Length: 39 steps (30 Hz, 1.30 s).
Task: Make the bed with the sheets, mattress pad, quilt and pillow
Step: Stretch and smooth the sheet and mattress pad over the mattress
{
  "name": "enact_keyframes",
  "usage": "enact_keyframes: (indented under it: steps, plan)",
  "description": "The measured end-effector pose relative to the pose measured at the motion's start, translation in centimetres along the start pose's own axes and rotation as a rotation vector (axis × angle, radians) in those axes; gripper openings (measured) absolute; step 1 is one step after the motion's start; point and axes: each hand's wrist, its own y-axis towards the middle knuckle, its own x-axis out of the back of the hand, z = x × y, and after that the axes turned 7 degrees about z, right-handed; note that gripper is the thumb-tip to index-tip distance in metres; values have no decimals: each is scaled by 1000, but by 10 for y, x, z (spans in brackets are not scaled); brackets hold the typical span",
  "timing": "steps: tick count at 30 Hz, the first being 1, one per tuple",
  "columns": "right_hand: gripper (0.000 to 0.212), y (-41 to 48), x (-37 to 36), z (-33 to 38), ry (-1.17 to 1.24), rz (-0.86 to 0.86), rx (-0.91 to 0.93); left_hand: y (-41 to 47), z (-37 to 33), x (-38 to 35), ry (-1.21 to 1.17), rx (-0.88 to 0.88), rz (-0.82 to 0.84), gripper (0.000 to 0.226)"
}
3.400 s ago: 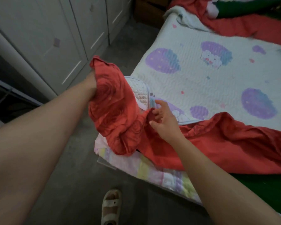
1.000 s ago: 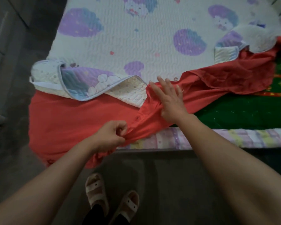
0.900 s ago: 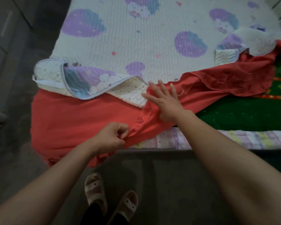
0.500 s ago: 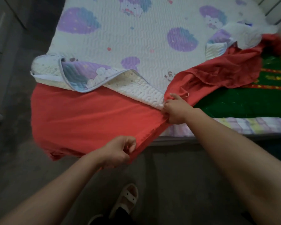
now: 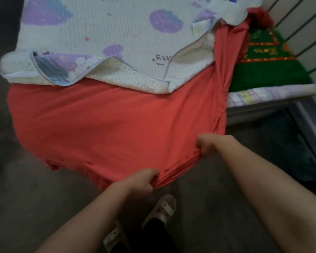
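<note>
Grey floor lies below the bed. Left hand and right hand both grasp the bunched edge of the red sheet, which lies under the white pad; better to move them apart and pull evenly.

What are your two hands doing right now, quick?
Left hand: closed, gripping the bunched edge of the red fabric bed sheet.
Right hand: closed, gripping the same sheet's edge.
</note>
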Motion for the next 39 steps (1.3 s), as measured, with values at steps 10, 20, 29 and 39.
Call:
enact_keyframes:
  steps: [10,20,29,39]
  plan:
    - [17,55,-97,-43,120,112,12,60,6,-72,204,233,123,67]
    - [24,72,-136,-117,227,83,129,119,-34,-71,198,295,146,44]
    - [29,58,-70,-230,305,-289,133,215,-160,11,153,122,-286,36]
    - [22,62,19,-319,404,-492,74,282,-252,116,130,-87,-504,30]
